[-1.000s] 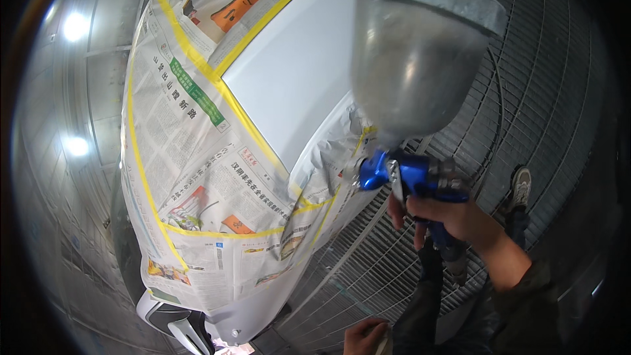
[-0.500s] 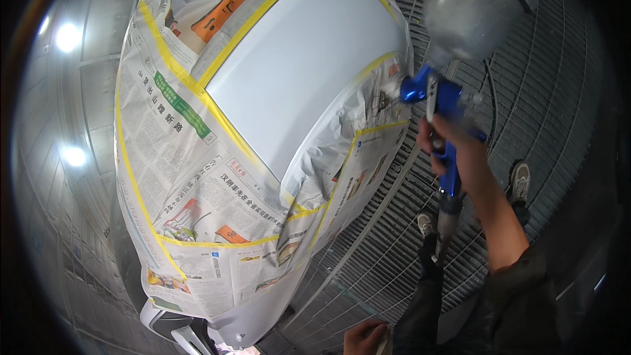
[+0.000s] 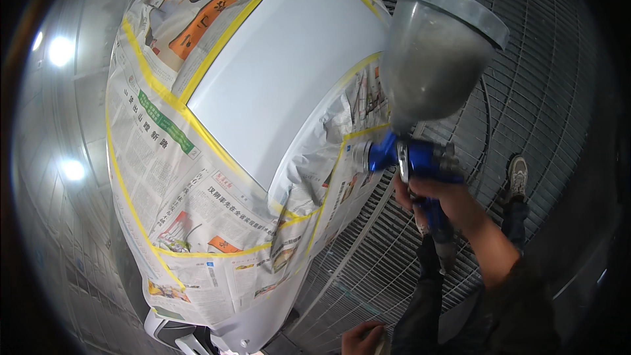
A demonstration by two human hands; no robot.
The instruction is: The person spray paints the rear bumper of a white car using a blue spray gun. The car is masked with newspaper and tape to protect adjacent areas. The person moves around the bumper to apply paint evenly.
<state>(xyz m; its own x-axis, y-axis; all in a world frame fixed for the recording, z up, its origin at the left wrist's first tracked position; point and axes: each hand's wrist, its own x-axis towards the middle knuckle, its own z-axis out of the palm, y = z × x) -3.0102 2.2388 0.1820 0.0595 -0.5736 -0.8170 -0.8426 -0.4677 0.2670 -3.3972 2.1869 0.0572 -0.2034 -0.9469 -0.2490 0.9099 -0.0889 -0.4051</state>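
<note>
My right hand (image 3: 453, 202) is wrapped round the handle of a blue spray gun (image 3: 420, 159). A translucent, cloudy paint cup (image 3: 434, 59) with a grey lid sits on top of the gun. Its nozzle points left at the vehicle, level with the papered lower edge. The pale, glossy body panel (image 3: 289, 59) lies left of the gun, framed by yellow masking tape (image 3: 213, 138) and newspaper (image 3: 190, 190). My left hand (image 3: 363, 338) is low at the bottom edge with its fingers curled; a pale bit shows beside it, too cut off to name.
Below the newspaper, an uncovered light part of the vehicle (image 3: 253, 322) shows. The floor is a metal grating (image 3: 368, 269), with my shoe (image 3: 517, 177) on it at the right. A dark hose (image 3: 488, 108) runs behind the cup. Bright lamps (image 3: 61, 51) shine on the left.
The spray gun in my right hand has moved down and left, nearer to me and to the panel's lower papered edge. The view has shifted slightly. My left hand has stayed nearly in place.
</note>
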